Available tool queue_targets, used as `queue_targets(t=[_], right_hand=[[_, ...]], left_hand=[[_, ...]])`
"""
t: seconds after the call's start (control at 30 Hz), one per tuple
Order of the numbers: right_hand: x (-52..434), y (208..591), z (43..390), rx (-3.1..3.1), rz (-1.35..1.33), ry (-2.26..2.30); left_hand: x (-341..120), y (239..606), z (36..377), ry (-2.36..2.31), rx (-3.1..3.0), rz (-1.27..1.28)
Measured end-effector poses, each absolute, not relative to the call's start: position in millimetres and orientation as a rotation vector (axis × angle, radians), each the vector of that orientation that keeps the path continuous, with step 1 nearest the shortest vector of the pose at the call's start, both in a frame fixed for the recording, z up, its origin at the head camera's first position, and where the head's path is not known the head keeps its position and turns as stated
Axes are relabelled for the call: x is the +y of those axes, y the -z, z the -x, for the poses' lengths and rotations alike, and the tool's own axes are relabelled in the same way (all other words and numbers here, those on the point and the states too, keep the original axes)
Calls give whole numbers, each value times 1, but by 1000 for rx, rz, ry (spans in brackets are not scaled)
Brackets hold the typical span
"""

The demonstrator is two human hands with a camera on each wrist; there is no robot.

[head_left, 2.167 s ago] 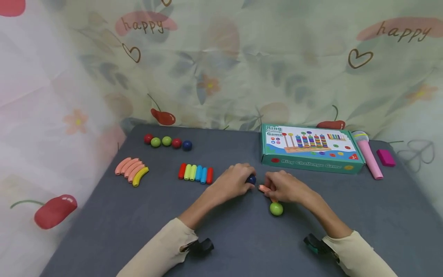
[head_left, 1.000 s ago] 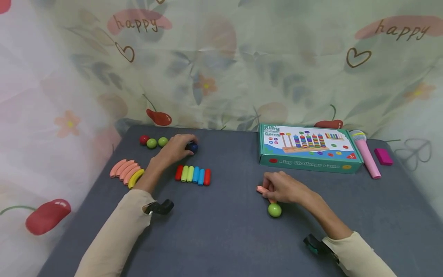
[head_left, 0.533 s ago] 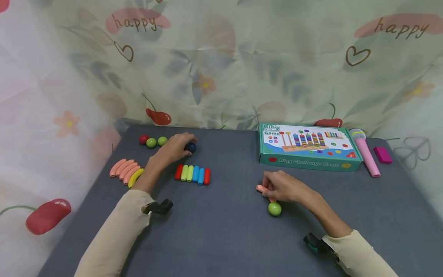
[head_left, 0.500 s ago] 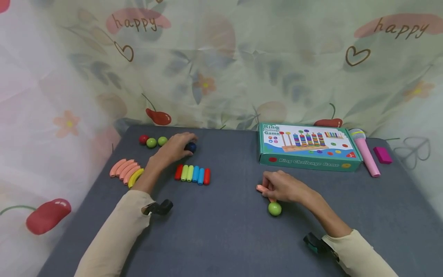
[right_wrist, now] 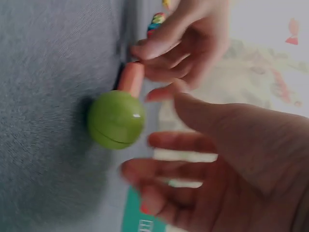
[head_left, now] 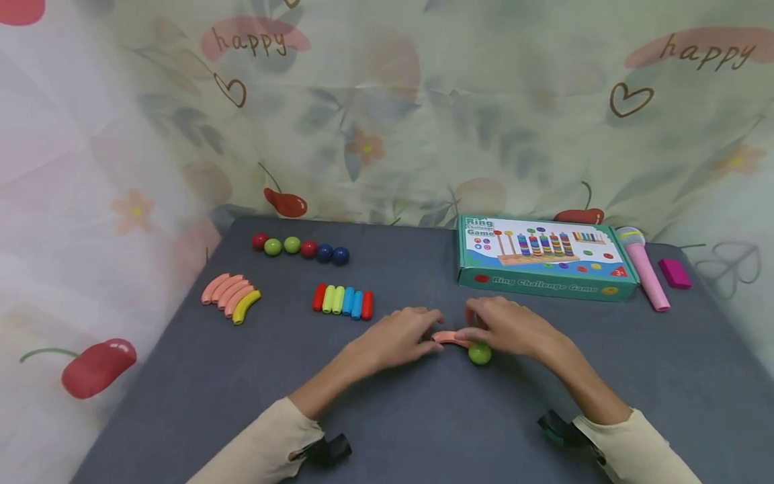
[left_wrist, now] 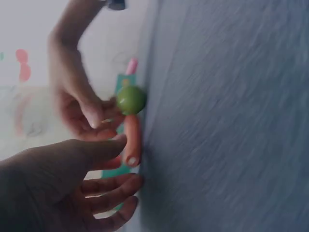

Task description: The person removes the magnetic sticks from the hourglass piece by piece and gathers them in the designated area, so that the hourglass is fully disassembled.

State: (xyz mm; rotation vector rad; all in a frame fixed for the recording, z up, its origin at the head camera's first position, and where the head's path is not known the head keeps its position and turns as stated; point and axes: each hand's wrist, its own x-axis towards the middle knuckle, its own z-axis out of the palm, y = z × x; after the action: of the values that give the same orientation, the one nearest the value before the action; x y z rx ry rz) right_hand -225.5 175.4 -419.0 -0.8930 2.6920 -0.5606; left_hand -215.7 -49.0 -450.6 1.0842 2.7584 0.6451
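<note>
An orange curved piece (head_left: 450,337) lies on the grey table (head_left: 423,417) between my two hands, with a green ball (head_left: 480,354) at its right end. My left hand (head_left: 426,341) reaches in from the left; in the right wrist view its thumb and forefinger pinch the free end of the orange piece (right_wrist: 131,77). My right hand (head_left: 484,331) hovers over the piece and the green ball (right_wrist: 116,121), its fingers loosely spread and closed on nothing. The left wrist view shows the orange piece (left_wrist: 133,140) running into the green ball (left_wrist: 130,99).
At the back left sits a row of red, green and blue balls (head_left: 300,247). Curved pieces (head_left: 231,296) and short coloured cylinders (head_left: 342,301) lie in front of it. A teal game box (head_left: 544,259), a pink microphone (head_left: 645,270) and a pink block (head_left: 674,273) are at the back right.
My left hand left a blue ball at the end of the back row and came back to the centre, taking the orange piece's end. My right hand's grip on that piece has loosened.
</note>
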Motion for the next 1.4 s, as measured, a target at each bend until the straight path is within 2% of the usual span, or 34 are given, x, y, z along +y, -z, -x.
queue_targets(t=[0.43,0.77,0.9,1.0,1.2,1.4], right_hand=[[174,418,210,2582,945,495],[169,418,211,2590,891,466],[168,415,218,2597,981,458],[154,404,234,2601,1111,513],[93,385,282,2608,1358,716],[31,403,326,2672,1341,702]], left_hand=[[-37,465,205,-635,2859,-958],[-52,454,193,-563,2921,-823],[-82,440,183,-551,3004,-653],[-118,429,178,-553,3075,-431],[-198,428,170,-546,3217,-67],[-254,443,169,-489,3316,122]])
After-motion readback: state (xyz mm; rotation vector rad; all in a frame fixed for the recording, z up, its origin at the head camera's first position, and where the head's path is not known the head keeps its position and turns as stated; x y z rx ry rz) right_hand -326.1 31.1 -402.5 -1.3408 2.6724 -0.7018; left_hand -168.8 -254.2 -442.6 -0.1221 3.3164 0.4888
